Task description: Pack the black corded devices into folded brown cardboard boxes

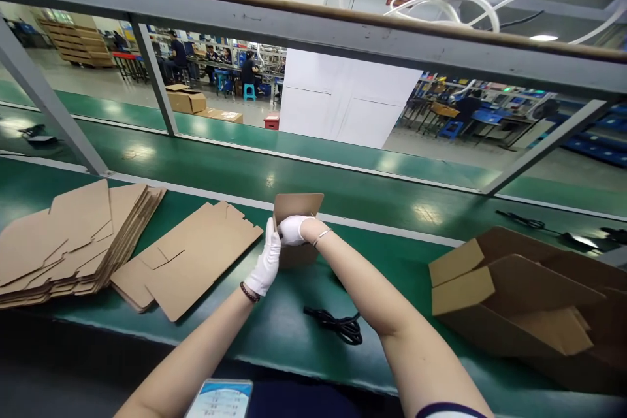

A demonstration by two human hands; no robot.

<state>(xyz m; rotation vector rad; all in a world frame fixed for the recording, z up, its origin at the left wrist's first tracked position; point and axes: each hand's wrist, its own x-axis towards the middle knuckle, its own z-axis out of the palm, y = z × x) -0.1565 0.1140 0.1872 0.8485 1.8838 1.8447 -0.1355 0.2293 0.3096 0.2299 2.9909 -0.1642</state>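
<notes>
A small brown cardboard box (298, 258) stands on the green worktop with its flap (300, 204) raised at the back. My left hand (267, 260), in a white glove, holds the box's left wall. Also gloved in white, my right hand (292, 230) reaches into the opening; its fingers are hidden, so whatever they touch cannot be seen. A coiled black cable (337, 325) lies on the worktop in front of the box. Flat cut cardboard blanks (196, 255) lie to the left of my left hand.
A thick stack of folded cardboard blanks (73, 241) sits at the far left. On the right stands a large open carton (490, 300) with cardboard inside. Metal frame posts (155, 78) and a green conveyor (343, 179) are behind, with black cords (529, 221) at the right.
</notes>
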